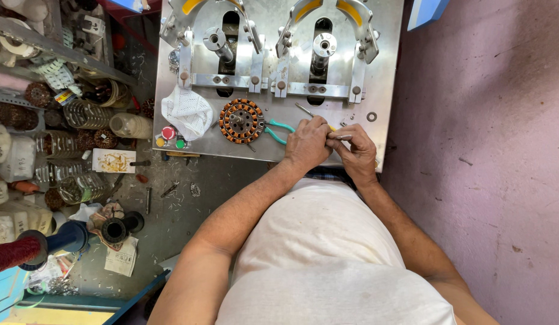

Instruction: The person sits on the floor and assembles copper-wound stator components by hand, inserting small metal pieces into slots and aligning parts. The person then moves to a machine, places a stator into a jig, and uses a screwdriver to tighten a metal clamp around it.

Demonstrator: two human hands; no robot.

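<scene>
1. The left hand (306,143) and right hand (356,150), closed together, pinch a small metal piece (339,137) at the metal table's (385,72) near edge.
2. The copper-wound motor core (241,120) and green-handled pliers (279,129) lie just left.

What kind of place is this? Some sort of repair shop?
Probably a small motor-winding or repair workshop. A round copper-wound coil lies on a metal machine table with two spindles, green-handled pliers sit beside it, and more wound coils crowd the shelf alongside.
</scene>
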